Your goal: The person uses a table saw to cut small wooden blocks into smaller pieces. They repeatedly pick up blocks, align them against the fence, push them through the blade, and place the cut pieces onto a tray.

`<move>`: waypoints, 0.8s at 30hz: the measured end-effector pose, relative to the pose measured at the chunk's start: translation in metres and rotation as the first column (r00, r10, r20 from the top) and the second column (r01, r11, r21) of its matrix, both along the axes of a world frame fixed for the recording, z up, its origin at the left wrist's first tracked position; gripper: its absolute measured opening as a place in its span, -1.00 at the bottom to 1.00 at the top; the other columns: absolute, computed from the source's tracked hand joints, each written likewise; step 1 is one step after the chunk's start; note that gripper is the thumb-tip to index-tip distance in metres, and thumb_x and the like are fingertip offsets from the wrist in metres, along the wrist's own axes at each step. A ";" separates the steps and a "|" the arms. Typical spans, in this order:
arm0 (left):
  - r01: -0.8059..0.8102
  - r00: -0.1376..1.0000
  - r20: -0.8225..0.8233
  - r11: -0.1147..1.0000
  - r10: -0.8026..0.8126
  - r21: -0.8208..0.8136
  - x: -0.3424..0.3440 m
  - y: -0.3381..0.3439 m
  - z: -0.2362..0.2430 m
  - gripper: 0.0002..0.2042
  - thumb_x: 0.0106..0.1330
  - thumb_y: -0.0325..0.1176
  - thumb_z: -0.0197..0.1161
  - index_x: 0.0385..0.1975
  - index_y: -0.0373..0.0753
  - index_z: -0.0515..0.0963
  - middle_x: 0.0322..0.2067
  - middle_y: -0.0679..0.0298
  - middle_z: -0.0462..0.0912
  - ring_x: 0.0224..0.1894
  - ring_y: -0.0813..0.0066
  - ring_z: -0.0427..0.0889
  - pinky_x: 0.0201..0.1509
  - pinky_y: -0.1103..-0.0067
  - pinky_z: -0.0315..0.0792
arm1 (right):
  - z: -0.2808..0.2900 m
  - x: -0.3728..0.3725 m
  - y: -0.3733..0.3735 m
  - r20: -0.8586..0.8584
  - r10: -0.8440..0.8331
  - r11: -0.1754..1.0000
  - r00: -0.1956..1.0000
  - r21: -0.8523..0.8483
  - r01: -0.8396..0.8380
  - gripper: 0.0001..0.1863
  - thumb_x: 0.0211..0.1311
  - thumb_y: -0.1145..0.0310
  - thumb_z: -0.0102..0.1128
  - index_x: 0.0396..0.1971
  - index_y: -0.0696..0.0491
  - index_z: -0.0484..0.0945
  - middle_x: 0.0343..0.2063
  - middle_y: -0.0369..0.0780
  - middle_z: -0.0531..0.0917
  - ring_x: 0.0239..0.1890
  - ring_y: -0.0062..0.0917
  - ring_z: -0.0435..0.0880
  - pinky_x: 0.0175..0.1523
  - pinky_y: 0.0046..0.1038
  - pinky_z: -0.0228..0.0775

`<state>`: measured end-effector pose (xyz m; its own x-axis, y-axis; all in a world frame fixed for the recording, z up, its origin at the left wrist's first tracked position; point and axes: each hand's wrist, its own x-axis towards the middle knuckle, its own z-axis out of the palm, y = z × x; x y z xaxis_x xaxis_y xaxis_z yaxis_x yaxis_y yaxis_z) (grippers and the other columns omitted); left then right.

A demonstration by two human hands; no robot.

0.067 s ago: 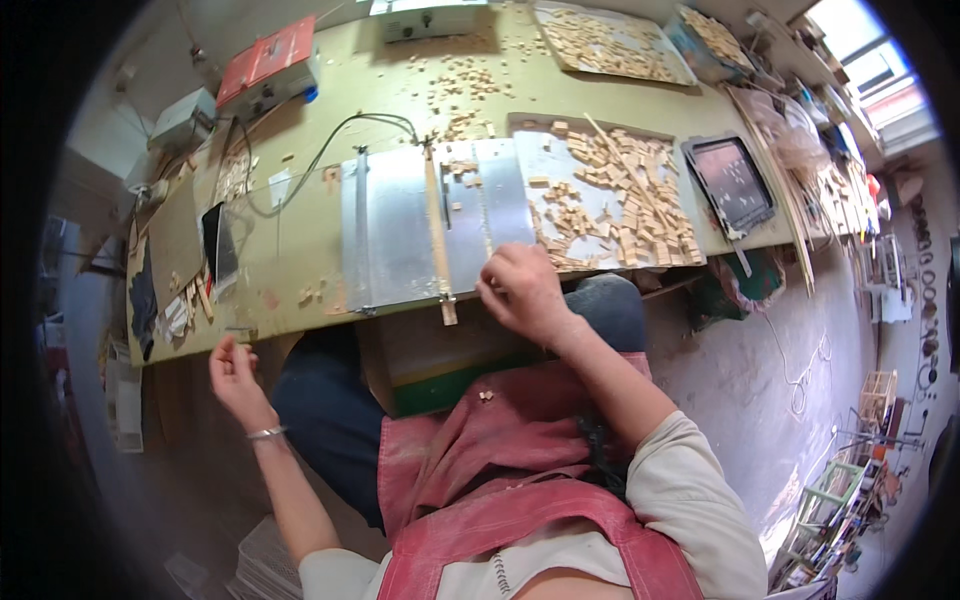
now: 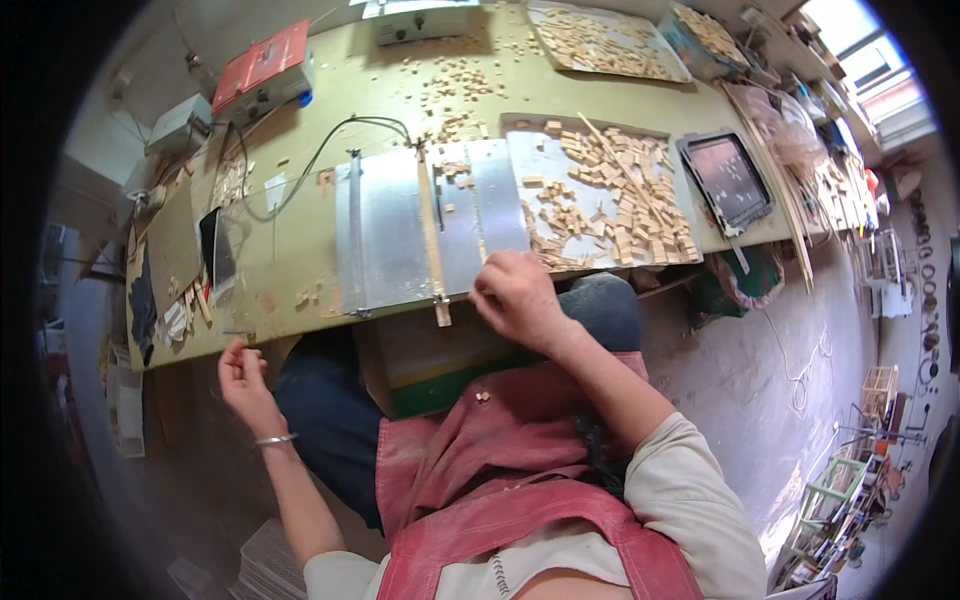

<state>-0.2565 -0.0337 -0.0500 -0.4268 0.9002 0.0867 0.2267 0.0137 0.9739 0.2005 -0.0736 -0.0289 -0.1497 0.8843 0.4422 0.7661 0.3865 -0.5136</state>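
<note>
My left hand (image 2: 247, 385) hangs at the table's front edge on the left, fingers loosely bent and apart, with nothing visible in it. My right hand (image 2: 516, 300) is closed at the front of a metal plate assembly (image 2: 390, 240); whatever its curled fingers hold is hidden. A wooden strip (image 2: 434, 260) runs front to back across the plates, jutting past the edge, with small wooden blocks (image 2: 455, 172) beside it. Right of the plates lies a white tray (image 2: 550, 150) heaped with wooden blocks (image 2: 665, 225) and a long stick.
The green table (image 2: 350, 80) also bears a red-topped box (image 2: 270, 55), loose cables (image 2: 355, 118), scattered blocks, a back tray (image 2: 545, 30) of small pieces and a dark shallow tray (image 2: 722, 175). My knees and red apron are below the edge.
My left hand has moved slightly right, toward my body. My right hand has come slightly down and left, toward me. The view has shifted a little.
</note>
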 end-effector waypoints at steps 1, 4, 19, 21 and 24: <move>0.044 0.997 -0.061 0.999 -0.043 0.009 0.017 -0.007 0.004 -0.74 0.66 -0.48 0.26 0.25 -0.34 0.61 -0.12 0.33 0.72 -0.15 0.67 0.64 -0.01 0.67 0.57 | -0.001 -0.001 -0.009 -0.019 0.035 0.999 0.999 -0.014 -0.035 -0.83 0.21 0.41 0.49 -0.34 0.01 0.60 -0.30 -0.19 0.60 -0.16 -0.20 0.65 0.02 -0.16 0.43; 0.128 0.975 -0.183 0.992 -0.122 0.022 0.039 -0.019 0.008 -0.73 0.66 -0.48 0.27 0.27 -0.34 0.61 -0.10 0.32 0.72 -0.11 0.65 0.66 0.01 0.65 0.58 | 0.010 0.007 -0.025 -0.080 0.085 0.996 0.993 -0.027 -0.087 -0.84 0.22 0.43 0.50 -0.31 0.01 0.63 -0.28 -0.19 0.61 -0.16 -0.21 0.67 0.00 -0.20 0.46; 0.051 0.993 -0.105 0.998 -0.055 -0.042 0.017 -0.014 -0.002 -0.69 0.69 -0.44 0.25 0.34 -0.29 0.59 -0.05 0.37 0.72 -0.07 0.69 0.66 0.04 0.67 0.58 | -0.033 0.252 -0.043 0.073 -0.582 0.777 0.810 -0.246 0.580 -0.88 0.30 0.44 0.37 -0.20 0.08 0.75 -0.24 -0.13 0.71 -0.14 -0.14 0.72 0.03 -0.11 0.50; 0.050 0.990 -0.128 0.997 -0.056 -0.051 0.021 -0.012 0.001 -0.69 0.70 -0.44 0.23 0.35 -0.29 0.58 -0.06 0.37 0.72 -0.07 0.69 0.66 0.05 0.67 0.57 | -0.036 0.263 -0.039 0.145 -0.564 0.771 0.813 -0.260 0.582 -0.82 0.27 0.41 0.38 -0.15 0.07 0.74 -0.17 -0.14 0.71 -0.03 -0.16 0.70 0.10 -0.10 0.46; 0.068 0.987 -0.139 0.996 -0.075 -0.051 0.023 -0.009 0.002 -0.69 0.70 -0.44 0.23 0.35 -0.29 0.58 -0.06 0.37 0.72 -0.06 0.69 0.66 0.06 0.68 0.57 | -0.036 0.270 -0.023 0.287 -0.499 0.780 0.818 -0.263 0.568 -0.67 0.20 0.33 0.43 -0.04 0.05 0.71 -0.06 -0.14 0.67 0.12 -0.16 0.64 0.18 -0.08 0.41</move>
